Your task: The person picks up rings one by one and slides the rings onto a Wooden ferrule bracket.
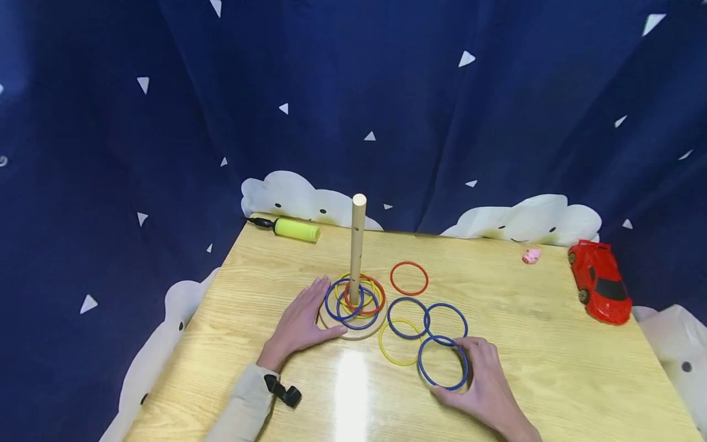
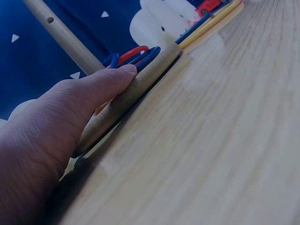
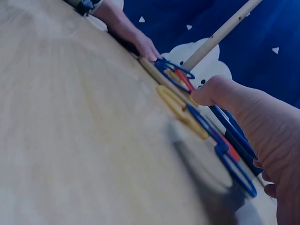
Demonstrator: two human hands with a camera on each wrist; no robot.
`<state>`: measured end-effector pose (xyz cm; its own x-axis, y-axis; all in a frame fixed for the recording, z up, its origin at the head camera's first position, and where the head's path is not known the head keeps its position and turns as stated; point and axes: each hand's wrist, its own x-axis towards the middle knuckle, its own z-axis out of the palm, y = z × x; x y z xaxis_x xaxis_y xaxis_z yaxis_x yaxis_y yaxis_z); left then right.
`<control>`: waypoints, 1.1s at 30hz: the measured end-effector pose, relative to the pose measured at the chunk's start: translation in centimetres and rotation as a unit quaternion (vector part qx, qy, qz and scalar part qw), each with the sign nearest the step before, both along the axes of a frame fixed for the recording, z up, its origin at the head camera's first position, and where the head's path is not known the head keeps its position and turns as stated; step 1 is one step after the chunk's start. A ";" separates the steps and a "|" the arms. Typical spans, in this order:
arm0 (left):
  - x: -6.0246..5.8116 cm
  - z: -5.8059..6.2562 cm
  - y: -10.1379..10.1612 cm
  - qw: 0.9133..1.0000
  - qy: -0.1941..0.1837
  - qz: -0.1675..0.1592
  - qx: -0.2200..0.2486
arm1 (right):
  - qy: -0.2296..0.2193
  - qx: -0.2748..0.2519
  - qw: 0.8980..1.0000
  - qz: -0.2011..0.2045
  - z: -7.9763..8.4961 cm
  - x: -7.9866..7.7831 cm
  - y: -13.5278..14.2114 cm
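My left hand rests at the left edge of a round wooden base, fingers stretched along its side and thumb over its front rim. A wooden peg stands upright from that base, with several blue, red and yellow rings lying around its foot. To the right, my right hand pinches a blue ring between thumb and fingers. In the head view this ring overlaps another blue ring. Beside them lie a third blue ring, a yellow ring and a red ring.
A yellow-green cylinder with a black nozzle lies at the table's back left. Towards the back right are a small pink pig toy and a red toy car. A dark blue curtain hangs behind the wooden table.
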<state>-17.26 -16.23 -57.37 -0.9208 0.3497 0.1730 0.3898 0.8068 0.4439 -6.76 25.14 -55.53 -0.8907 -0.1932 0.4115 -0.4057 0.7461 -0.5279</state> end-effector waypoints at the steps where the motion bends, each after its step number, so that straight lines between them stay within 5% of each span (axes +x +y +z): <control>1: 0.0 0.0 0.0 1.000 0.000 -0.001 -0.002 | 0.000 -0.002 1.000 0.000 0.2 -0.1 -0.1; 16: 0.0 -0.2 -0.3 1.000 -0.008 -0.001 -0.008 | 0.024 -0.022 0.999 0.028 4.9 -3.3 -3.0; 33: -0.3 -0.4 -0.4 1.000 0.000 -0.002 -0.018 | 0.084 -0.081 0.988 0.100 16.9 -9.0 -7.1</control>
<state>-17.55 -16.58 -57.78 -0.9197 0.3585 0.1599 0.3922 0.8207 0.4154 -15.72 18.08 -38.66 -0.7578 -0.2773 0.5907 -0.6285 0.5536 -0.5464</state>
